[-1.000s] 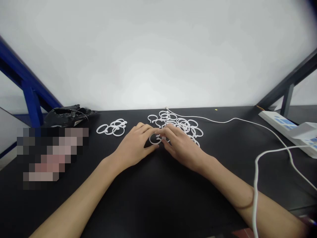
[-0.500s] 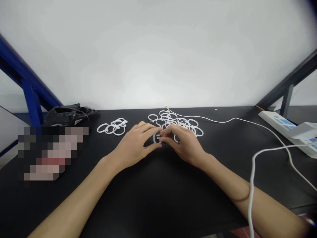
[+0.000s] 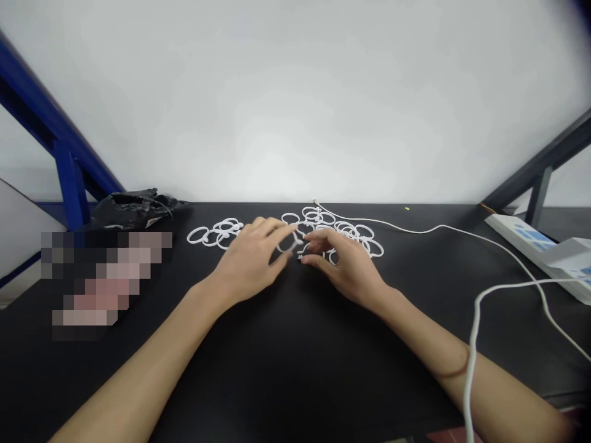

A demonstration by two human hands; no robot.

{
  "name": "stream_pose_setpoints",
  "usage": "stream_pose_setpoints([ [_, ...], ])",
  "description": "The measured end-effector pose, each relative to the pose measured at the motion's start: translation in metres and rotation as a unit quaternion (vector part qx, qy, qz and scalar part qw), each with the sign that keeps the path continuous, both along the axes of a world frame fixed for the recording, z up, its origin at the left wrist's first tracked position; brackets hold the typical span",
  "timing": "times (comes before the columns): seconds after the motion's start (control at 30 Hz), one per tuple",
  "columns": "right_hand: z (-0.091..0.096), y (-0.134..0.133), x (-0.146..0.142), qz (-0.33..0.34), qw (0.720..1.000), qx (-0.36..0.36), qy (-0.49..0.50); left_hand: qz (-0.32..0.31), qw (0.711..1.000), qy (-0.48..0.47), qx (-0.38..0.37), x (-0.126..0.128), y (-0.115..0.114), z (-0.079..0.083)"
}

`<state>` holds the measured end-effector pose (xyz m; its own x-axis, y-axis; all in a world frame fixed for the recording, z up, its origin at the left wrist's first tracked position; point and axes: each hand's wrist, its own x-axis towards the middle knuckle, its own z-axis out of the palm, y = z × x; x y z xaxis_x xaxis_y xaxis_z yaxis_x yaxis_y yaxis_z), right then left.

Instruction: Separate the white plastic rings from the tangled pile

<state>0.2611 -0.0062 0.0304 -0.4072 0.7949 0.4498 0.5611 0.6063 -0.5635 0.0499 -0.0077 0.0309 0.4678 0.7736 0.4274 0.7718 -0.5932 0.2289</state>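
Observation:
My left hand (image 3: 252, 261) has its thumb and fingers curled round a white plastic ring (image 3: 281, 248) with a small clasp, which points towards the other hand. My right hand (image 3: 348, 261) is just across from it, thumb and index finger apart. White ring parts show in the gap between those fingers; they seem to belong to the loose rings behind. A heap of similar white rings (image 3: 364, 232) lies behind my right hand. Several more, in a smaller group (image 3: 199, 235), lie beyond my left hand, which partly covers them.
A white cable (image 3: 401, 229) crosses the black table (image 3: 295, 369) towards a white power strip (image 3: 526, 237) at the right. Another cable (image 3: 471, 344) hangs in front of my right forearm. At the back left lies a crumpled black plastic bag (image 3: 132, 209), near a pixelated patch.
My hands have drawn slightly apart. The ring that was between both hands is now in my left hand, and the right fingers have opened. The view has shifted slightly.

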Motion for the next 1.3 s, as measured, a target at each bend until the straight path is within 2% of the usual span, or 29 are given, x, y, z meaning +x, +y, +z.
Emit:
stream_pose_setpoints([
  [0.07, -0.001, 0.002, 0.003, -0.026, 0.998, 0.04, -0.047, 0.108, 0.994, 0.019, 0.023, -0.011, 0.007, -0.001],
  [0.17, -0.002, 0.005, 0.007, -0.033, 0.988, 0.078, -0.13, 0.254, 0.966, 0.052, 0.015, -0.03, 0.015, -0.004],
  [0.23, -0.003, 0.005, 0.008, -0.018, 0.981, 0.084, -0.174, 0.303, 0.951, 0.064, 0.004, -0.041, 0.019, -0.007],
  [0.3, -0.004, 0.005, 0.008, -0.001, 0.977, 0.084, -0.198, 0.319, 0.945, 0.068, 0.008, -0.044, 0.02, -0.008],
  [0.37, -0.004, 0.004, 0.006, 0.011, 0.976, 0.085, -0.2, 0.298, 0.952, 0.064, 0.016, -0.04, 0.019, -0.008],
  [0.4, -0.004, 0.003, 0.005, 0.013, 0.978, 0.086, -0.19, 0.267, 0.962, 0.056, 0.015, -0.035, 0.018, -0.008],
  [0.5, -0.002, 0.0, 0.0, 0.006, 0.99, 0.079, -0.116, 0.104, 0.994, 0.013, -0.029, -0.016, 0.009, -0.005],
  [0.57, 0.0, -0.003, -0.003, -0.001, 0.998, 0.052, -0.046, 0.009, 0.996, -0.02, -0.082, -0.004, 0.0, -0.004],
  [0.6, 0.001, -0.005, -0.005, -0.003, 0.999, 0.033, -0.014, -0.016, 0.994, -0.036, -0.106, 0.001, -0.004, -0.004],
  [0.7, 0.003, -0.011, -0.011, -0.012, 0.998, -0.03, 0.059, -0.014, 0.987, -0.079, -0.139, 0.011, -0.012, -0.006],
  [0.83, 0.002, -0.015, -0.016, -0.015, 0.989, -0.1, 0.105, 0.002, 0.984, -0.118, -0.132, 0.017, -0.013, -0.008],
  [0.93, 0.0, -0.016, -0.016, -0.007, 0.986, -0.115, 0.124, -0.001, 0.983, -0.127, -0.132, 0.018, -0.012, -0.009],
  [1.1, -0.004, -0.014, -0.011, 0.023, 0.998, -0.012, 0.049, -0.007, 0.986, -0.09, -0.141, 0.016, -0.011, -0.01],
  [1.2, -0.005, -0.012, -0.008, 0.052, 0.998, 0.043, -0.013, -0.03, 0.985, -0.088, -0.144, 0.014, -0.011, -0.01],
  [1.3, -0.005, -0.009, -0.007, 0.051, 0.995, 0.082, -0.024, -0.035, 0.986, -0.087, -0.135, 0.014, -0.011, -0.008],
])
